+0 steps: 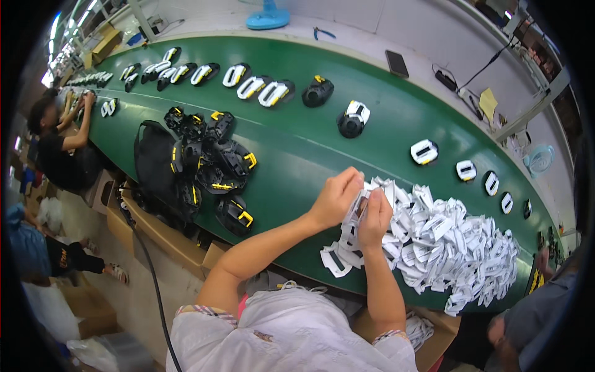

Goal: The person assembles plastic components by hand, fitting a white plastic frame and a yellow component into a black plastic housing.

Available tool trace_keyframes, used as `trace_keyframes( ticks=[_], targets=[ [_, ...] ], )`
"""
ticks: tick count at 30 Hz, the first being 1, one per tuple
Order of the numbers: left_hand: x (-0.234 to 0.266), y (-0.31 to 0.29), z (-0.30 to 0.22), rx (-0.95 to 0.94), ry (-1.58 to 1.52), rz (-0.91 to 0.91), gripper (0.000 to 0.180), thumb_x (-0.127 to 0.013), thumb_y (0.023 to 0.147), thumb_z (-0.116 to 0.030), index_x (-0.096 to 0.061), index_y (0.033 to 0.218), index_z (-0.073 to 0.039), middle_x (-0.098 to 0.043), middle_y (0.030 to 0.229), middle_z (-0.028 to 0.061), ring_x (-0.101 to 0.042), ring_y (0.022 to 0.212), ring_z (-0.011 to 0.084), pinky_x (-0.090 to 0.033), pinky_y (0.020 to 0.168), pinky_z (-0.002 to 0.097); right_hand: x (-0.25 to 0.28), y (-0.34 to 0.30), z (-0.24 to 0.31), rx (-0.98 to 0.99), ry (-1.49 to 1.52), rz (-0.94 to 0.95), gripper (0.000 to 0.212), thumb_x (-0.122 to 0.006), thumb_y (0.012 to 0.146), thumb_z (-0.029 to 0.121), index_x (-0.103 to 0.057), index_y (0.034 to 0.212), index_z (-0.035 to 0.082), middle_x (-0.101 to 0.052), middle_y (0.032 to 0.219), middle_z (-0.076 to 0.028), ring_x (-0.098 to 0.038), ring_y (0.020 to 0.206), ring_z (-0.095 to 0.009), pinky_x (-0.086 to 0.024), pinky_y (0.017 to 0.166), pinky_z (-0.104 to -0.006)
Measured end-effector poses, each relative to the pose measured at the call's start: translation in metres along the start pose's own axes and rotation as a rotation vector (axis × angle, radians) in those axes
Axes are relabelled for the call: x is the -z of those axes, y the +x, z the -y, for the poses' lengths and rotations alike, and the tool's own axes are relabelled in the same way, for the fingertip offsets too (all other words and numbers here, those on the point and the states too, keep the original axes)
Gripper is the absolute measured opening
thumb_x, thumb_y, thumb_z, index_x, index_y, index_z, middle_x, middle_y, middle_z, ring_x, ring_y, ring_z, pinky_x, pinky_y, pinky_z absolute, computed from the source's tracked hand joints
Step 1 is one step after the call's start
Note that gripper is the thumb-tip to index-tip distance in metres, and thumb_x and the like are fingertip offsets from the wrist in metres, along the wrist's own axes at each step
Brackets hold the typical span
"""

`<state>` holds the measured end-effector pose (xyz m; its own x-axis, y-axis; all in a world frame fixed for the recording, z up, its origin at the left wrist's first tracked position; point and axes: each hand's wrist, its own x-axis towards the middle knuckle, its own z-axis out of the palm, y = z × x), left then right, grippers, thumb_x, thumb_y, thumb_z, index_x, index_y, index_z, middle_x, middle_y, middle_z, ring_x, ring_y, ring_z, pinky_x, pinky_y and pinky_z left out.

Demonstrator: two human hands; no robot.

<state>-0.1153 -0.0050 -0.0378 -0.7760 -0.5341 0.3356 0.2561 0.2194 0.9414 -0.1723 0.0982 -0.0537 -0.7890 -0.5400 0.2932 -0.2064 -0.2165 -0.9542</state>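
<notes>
My left hand (338,197) and my right hand (374,218) are close together over the left end of a big heap of white plastic cover pieces (443,242). Both are closed around one white plastic frame piece (357,208), which the fingers partly hide. A loose white frame (336,261) lies at the heap's near left edge. To the left of my hands sits a cluster of black plastic housings with yellow tabs (226,164), next to a black bag-like item (156,152).
Black housings with white covers (273,93) stand in a line along the green table (297,155). A phone (396,63), blue pliers (323,33) and a fan base (268,18) rest on the far ledge. Another person (62,139) works at left; cardboard boxes (158,229) stand below the edge.
</notes>
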Motion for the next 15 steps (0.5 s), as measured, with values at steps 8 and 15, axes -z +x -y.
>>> trace_keyframes(
  ticks=[8,15],
  targets=[
    [0.078,0.196,0.068,-0.226,1.052,-0.461,0.040,-0.062,0.077,-0.036,-0.058,0.090,0.002,-0.061,0.090,0.0231,-0.059,0.082,0.0376,-0.048,0.071,0.0443,0.014,0.005,-0.030,0.659,-0.614,-0.280,0.020,-0.049,0.089,0.019,-0.051,0.079,0.002,-0.047,0.062,-0.005,-0.043,0.058,-0.013,-0.034,0.051,-0.0302],
    [0.106,0.203,0.089,0.294,1.387,-0.098,0.076,-0.059,0.072,-0.061,-0.056,0.108,0.007,-0.048,0.120,0.0275,-0.047,0.111,0.0407,-0.041,0.091,0.0468,0.006,-0.010,0.010,0.085,-0.235,0.020,0.017,-0.048,0.088,0.017,-0.052,0.087,0.000,-0.053,0.055,-0.010,-0.052,0.049,-0.023,-0.039,0.050,-0.0341]
  ],
)
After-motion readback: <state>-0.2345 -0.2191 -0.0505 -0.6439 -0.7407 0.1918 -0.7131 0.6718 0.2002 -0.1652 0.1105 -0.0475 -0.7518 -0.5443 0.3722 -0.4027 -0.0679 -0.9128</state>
